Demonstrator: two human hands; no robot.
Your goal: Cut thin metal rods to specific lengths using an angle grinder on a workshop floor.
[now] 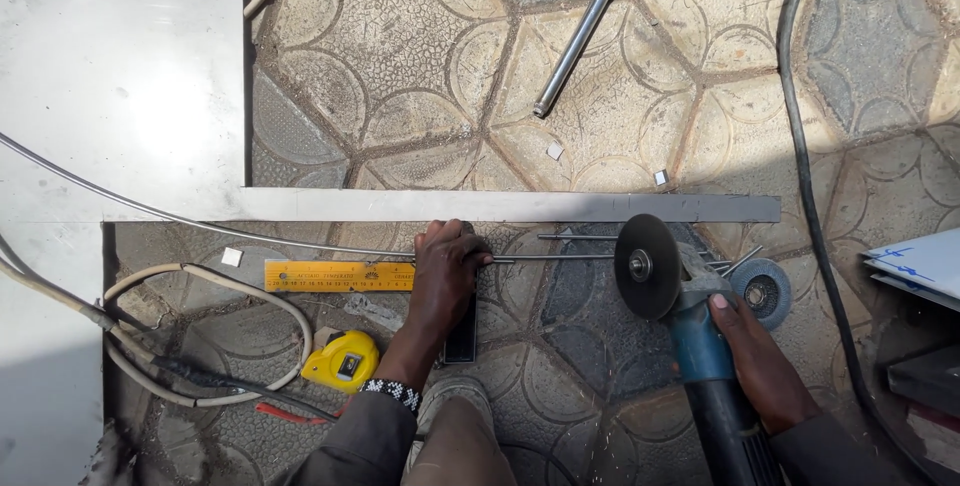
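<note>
Rod [560,258] stays still best if the left hand [447,271] presses it down with curled fingers while the right hand [752,351], wrapped around the grinder [690,331], keeps its disc [646,266] straight.

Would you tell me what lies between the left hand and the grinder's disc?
In the head view, only the thin rod spans from the left hand to the disc, over paving.

left hand [447,268] is pressing palm-down, fingers curling forward, wrist wearing a beaded band | right hand [762,358] is gripping closed, thumb up | both forearms are reaching forward, sleeved
</note>
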